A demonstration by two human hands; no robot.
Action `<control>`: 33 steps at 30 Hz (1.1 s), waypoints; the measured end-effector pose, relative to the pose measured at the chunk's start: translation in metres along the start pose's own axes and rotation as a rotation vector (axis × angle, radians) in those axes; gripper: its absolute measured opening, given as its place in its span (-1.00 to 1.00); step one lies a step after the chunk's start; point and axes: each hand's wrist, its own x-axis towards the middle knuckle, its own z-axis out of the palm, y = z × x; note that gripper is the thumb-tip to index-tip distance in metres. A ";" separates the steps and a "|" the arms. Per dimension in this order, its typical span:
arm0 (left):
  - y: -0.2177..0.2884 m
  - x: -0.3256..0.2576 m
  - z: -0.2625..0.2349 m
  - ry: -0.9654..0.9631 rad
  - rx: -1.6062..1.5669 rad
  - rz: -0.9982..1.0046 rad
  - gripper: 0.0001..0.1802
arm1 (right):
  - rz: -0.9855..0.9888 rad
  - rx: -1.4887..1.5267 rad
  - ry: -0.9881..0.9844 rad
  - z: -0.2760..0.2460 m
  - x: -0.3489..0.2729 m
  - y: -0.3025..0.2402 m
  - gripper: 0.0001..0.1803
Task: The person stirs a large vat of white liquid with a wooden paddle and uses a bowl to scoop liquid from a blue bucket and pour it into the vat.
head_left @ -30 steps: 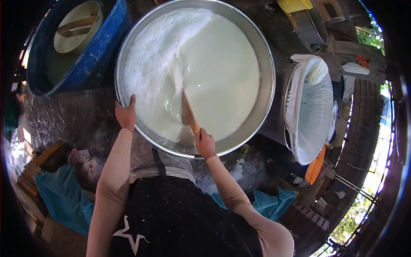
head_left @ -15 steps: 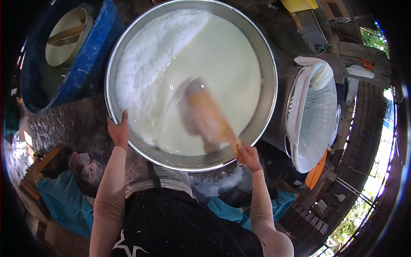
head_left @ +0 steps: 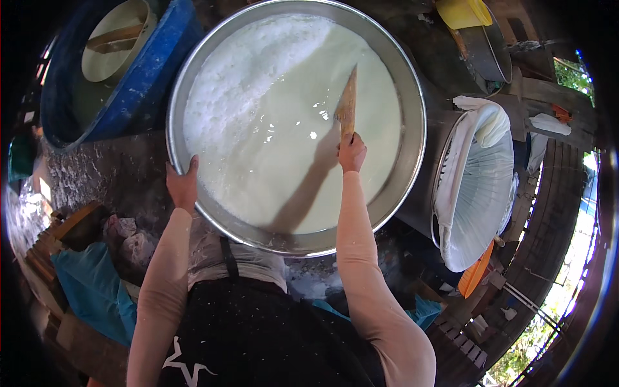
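A very large round metal basin (head_left: 412, 103) holds white liquid (head_left: 290, 161) with foam (head_left: 245, 71) over its far left part. My right hand (head_left: 352, 152) reaches over the liquid and is shut on the handle of a wooden paddle (head_left: 348, 106), whose blade dips into the liquid toward the far right. My left hand (head_left: 184, 184) grips the basin's near left rim.
A blue tub (head_left: 138, 84) with a pale bowl (head_left: 113, 42) and a wooden stick stands at the far left. To the right is a metal pot lined with white cloth (head_left: 480, 187). A yellow container (head_left: 461, 11) sits at the far right. Blue sheeting (head_left: 90, 290) lies low on the left.
My right hand has swung the paddle from the near side of the basin out toward its far right. My left hand stays on the rim. The view has shifted slightly.
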 end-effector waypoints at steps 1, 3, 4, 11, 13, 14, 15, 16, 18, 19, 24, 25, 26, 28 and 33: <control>-0.005 0.001 -0.001 0.002 0.017 0.007 -0.39 | -0.008 0.004 -0.005 0.010 -0.009 0.003 -0.65; -0.008 0.003 0.001 -0.005 -0.005 0.021 -0.38 | -0.191 -0.126 0.084 0.022 -0.029 0.020 -0.58; -0.001 0.000 0.000 -0.005 -0.011 0.015 -0.37 | -0.211 -0.160 0.059 0.026 -0.043 0.019 -0.59; 0.005 -0.001 -0.004 0.015 -0.028 0.022 -0.34 | -0.310 -0.251 -0.025 0.033 -0.157 0.008 -0.67; 0.010 -0.003 -0.002 -0.002 -0.061 0.012 -0.33 | -0.307 -0.246 -0.072 0.029 -0.188 0.015 -0.74; 0.007 -0.002 -0.001 -0.007 -0.064 0.015 -0.33 | -0.304 -0.247 -0.066 0.025 -0.203 0.017 -0.74; 0.002 0.000 0.000 0.007 -0.051 0.025 -0.33 | -0.282 -0.257 -0.148 0.021 -0.217 0.014 -0.76; 0.001 0.001 0.001 0.018 -0.037 0.033 -0.32 | -0.256 -0.270 -0.230 0.015 -0.231 0.012 -0.76; 0.003 0.001 0.001 0.003 -0.046 0.029 -0.32 | -0.278 -0.337 -0.267 0.001 -0.252 0.011 -0.77; 0.006 0.000 0.001 -0.006 -0.053 0.020 -0.31 | -0.303 -0.403 -0.311 -0.006 -0.261 0.009 -0.78; 0.006 -0.002 0.001 -0.014 -0.030 0.017 -0.30 | -0.365 -0.298 -0.482 -0.066 -0.262 0.008 -0.73; 0.003 -0.001 0.001 0.002 -0.035 0.027 -0.30 | -0.469 -0.250 -0.539 -0.081 -0.254 0.011 -0.68; -0.001 0.000 -0.001 0.022 -0.002 0.025 -0.29 | -0.466 -0.244 -0.540 -0.099 -0.246 0.013 -0.68; -0.002 0.000 0.000 0.000 0.010 0.006 -0.29 | 0.208 0.056 -0.814 -0.139 -0.226 0.006 -0.57; 0.004 -0.006 0.002 -0.052 -0.065 0.008 -0.42 | 0.138 0.275 -0.171 -0.127 -0.174 0.030 -0.53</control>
